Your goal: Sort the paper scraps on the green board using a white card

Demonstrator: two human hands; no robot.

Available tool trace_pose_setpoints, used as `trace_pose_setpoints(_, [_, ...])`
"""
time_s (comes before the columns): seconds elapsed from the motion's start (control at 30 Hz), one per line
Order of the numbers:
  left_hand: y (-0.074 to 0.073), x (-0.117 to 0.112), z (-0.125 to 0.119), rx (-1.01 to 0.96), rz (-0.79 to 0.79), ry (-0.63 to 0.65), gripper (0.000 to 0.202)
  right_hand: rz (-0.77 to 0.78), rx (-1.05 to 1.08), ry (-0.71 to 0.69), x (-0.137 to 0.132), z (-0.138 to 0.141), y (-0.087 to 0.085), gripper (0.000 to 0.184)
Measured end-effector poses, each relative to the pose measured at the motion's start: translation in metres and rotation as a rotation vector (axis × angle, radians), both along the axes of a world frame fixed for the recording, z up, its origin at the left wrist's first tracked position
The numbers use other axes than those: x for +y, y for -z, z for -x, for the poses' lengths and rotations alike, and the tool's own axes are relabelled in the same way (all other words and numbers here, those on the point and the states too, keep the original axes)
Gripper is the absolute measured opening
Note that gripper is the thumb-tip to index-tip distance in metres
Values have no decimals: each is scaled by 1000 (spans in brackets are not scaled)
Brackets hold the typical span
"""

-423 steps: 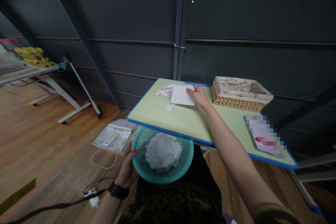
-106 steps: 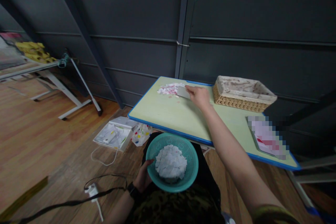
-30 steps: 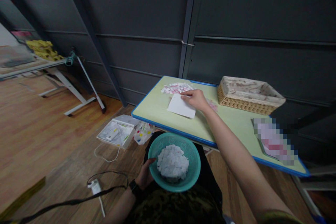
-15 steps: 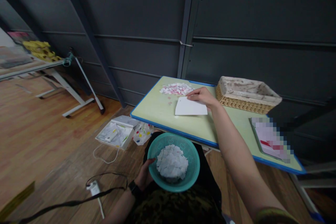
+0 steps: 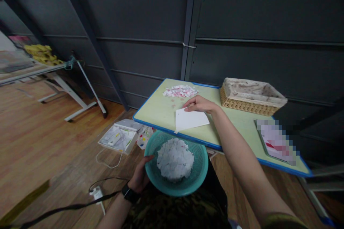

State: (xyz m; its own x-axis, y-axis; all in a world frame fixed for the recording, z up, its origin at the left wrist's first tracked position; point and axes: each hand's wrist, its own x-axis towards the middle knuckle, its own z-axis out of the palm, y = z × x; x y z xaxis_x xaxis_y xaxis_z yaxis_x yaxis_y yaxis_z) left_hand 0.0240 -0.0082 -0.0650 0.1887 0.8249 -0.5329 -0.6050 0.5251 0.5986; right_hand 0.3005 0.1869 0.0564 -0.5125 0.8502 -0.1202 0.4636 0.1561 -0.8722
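Observation:
My left hand [image 5: 142, 174] grips the left rim of a teal plastic basket [image 5: 201, 171], its thumb over the edge. Inside the basket lies a heap of torn white paper scraps [image 5: 175, 159]. The basket is on my lap side, right by the table's front edge. My right hand [image 5: 200, 104] pinches the top edge of a stiff white card [image 5: 191, 119] low over the table. A small pale scrap [image 5: 176, 131] shows at the card's lower left corner, near the table edge. Farther back, pink and white paper scraps [image 5: 180, 91] are piled on the table.
The pale green table [image 5: 158, 109] has a blue edge. A lined wicker basket [image 5: 251, 107] stands at its right back, and a blurred-out tablet-like object [image 5: 276, 141] lies at right. On the floor at left are an open white box [image 5: 118, 137] and a power strip [image 5: 97, 196].
The card and my right hand have come towards me and slightly left, nearer the table's front edge. The basket has risen closer to that edge, my left hand still on its rim.

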Motion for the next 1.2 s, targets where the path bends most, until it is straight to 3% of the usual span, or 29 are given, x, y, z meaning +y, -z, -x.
trace_pose_setpoints(0.13, [-16,-1,2,34,-30,6,24,77,65,-156,-7,11,-1,40])
trace_pose_setpoints(0.2, [-20,-2,2,56,-31,9,23,36,144,-86,-6,13,1,43])
trace_pose_setpoints(0.33, [-23,-2,3,74,-9,0,20,-243,292,426,8,9,8,51])
trace_pose_setpoints(0.4, [-23,-1,4,77,6,-18,17,-448,248,678,15,3,10,51])
trace_pose_setpoints(0.5, [-22,0,5,97,21,-36,13,-660,46,855,19,-5,9,45])
trace_pose_setpoints(0.63, [-22,1,7,107,18,-20,18,-741,-208,844,12,-6,5,41])
trace_pose_setpoints(0.87, [-23,0,9,118,2,-17,26,-801,-617,643,1,10,10,37])
trace_pose_setpoints(1.2, [-20,1,8,79,17,-20,29,-807,-704,610,-1,15,13,38])
